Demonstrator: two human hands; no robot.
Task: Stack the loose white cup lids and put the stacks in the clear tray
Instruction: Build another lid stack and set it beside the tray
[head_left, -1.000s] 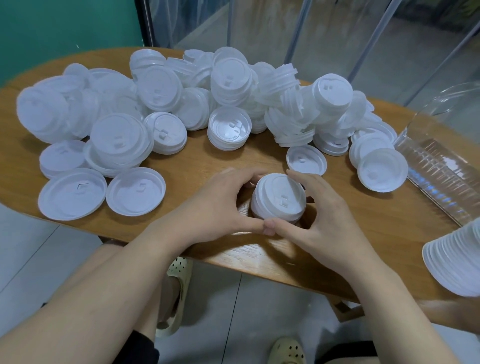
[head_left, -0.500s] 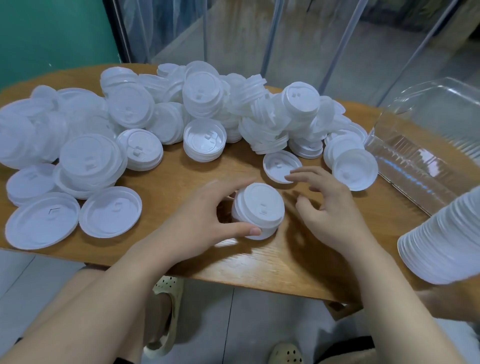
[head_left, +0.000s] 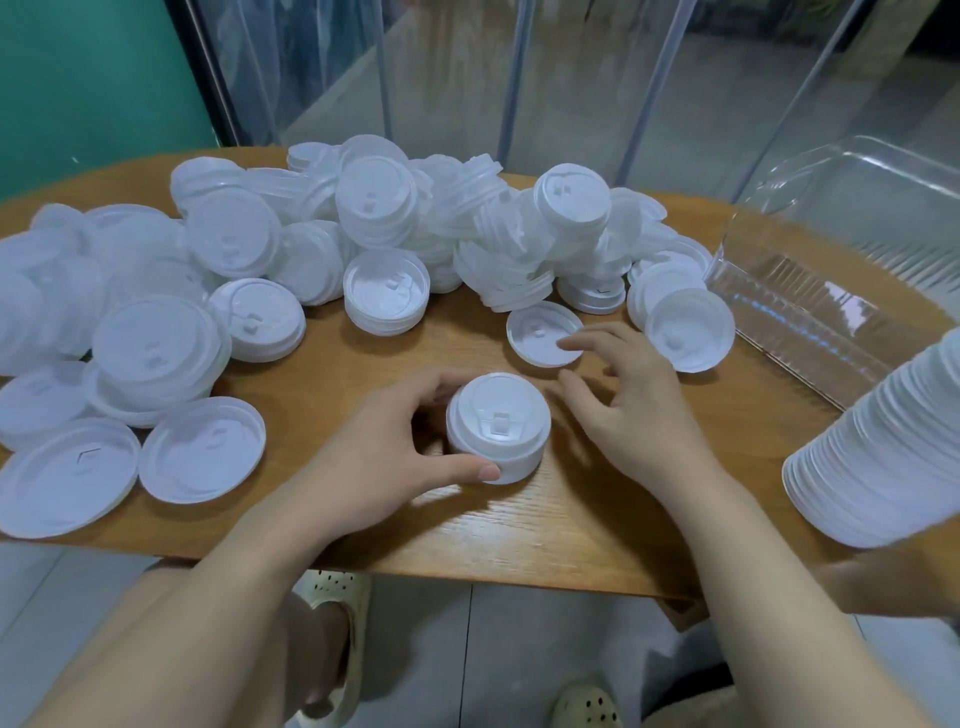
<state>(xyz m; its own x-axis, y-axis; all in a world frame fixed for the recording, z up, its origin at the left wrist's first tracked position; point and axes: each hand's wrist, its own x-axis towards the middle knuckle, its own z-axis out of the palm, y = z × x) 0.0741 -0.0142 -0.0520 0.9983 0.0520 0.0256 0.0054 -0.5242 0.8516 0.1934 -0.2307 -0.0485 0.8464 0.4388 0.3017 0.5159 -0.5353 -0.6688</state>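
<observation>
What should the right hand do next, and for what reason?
Probably pinch the single upturned lid under the right hand's fingertips and carry it onto the small stack that the left hand grips. The right hand is free, and that lid lies loose beside the stack.

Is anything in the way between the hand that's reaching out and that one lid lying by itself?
Nothing visible. The right hand is open, and its fingertips already hover over the near edge of the single lid. Only bare table lies around it. The left hand holds the small stack nearby.
</observation>
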